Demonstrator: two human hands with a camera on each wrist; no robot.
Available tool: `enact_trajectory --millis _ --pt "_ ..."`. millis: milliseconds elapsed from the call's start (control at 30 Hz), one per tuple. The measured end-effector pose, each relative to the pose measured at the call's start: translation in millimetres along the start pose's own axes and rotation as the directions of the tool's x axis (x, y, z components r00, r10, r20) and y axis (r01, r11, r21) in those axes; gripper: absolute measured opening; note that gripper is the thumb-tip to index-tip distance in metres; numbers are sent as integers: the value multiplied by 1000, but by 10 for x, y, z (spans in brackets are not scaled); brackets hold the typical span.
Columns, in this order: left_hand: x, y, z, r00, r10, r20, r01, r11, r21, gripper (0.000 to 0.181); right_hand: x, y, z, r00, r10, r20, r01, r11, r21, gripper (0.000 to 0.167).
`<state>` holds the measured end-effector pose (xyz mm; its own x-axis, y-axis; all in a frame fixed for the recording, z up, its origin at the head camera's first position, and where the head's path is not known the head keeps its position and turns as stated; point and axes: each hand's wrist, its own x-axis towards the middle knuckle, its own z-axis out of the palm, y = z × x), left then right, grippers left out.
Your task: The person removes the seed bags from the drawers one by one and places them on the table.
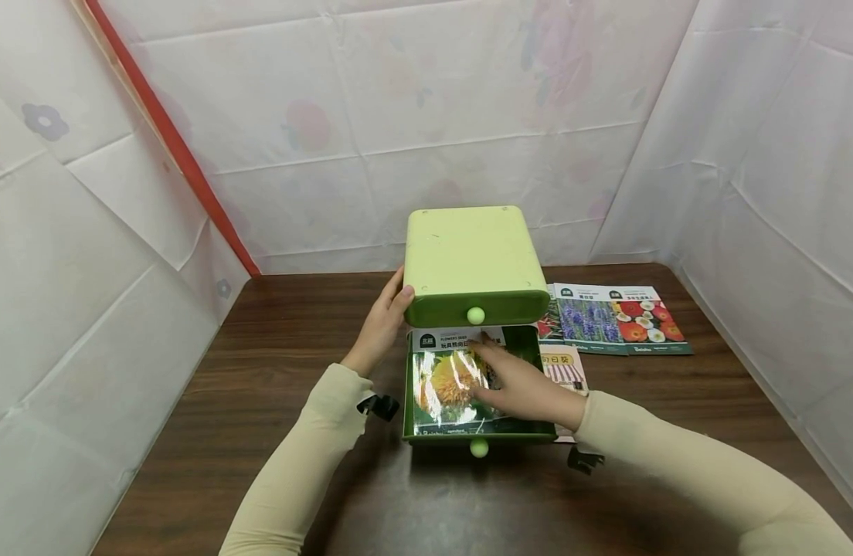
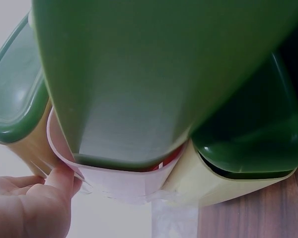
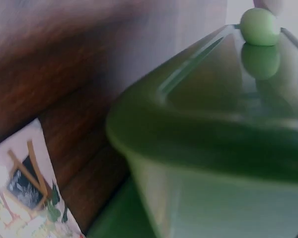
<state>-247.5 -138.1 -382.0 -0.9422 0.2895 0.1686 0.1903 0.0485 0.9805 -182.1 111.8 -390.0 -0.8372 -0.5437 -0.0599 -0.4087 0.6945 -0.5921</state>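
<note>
A light-green drawer cabinet [image 1: 474,247] stands on the table. Below its closed top drawer, a dark-green drawer [image 1: 407,386] is pulled out, and a glossy flower-seed packet [image 1: 440,417] with an orange bloom lies inside. My left hand [image 1: 385,324] rests against the cabinet's left side, thumb near the front corner; the left wrist view shows this hand [image 2: 39,206] beside the pinkish housing [image 2: 124,183] of the pulled-out drawer. With fingers spread, my right hand [image 1: 524,386] lies over the packet inside the drawer. That hand's grip is not visible in the right wrist view, where the drawer's corner fills much of the frame.
Right of the cabinet lie several seed packets, including a purple-flower one [image 1: 592,320] and a red-flower one [image 1: 652,320]. A packet with a striped awning [image 1: 564,363] sits partly behind the drawer. Another closed drawer [image 2: 253,124] shows below the pulled-out one. White sheeting [image 1: 259,116] surrounds the table.
</note>
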Motion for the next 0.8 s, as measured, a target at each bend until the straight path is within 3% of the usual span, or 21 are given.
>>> enact_trajectory --millis 133,267,567,800 --pt "-3 -9 0 1000 -5 -4 6 1000 6 63 -21 -14 -30 999 45 -13 -43 988 150 73" --pt "1 -14 -4 1000 -1 -1 1 1000 4 62 -23 -8 -59 995 97 -11 -89 951 297 71" --pt "0 -14 -2 1000 0 -5 0 1000 4 63 43 59 -89 977 213 7 -186 835 517 66" --pt "0 -1 4 1000 -6 -5 6 1000 3 64 98 85 -100 956 280 90 -272 724 634 67"
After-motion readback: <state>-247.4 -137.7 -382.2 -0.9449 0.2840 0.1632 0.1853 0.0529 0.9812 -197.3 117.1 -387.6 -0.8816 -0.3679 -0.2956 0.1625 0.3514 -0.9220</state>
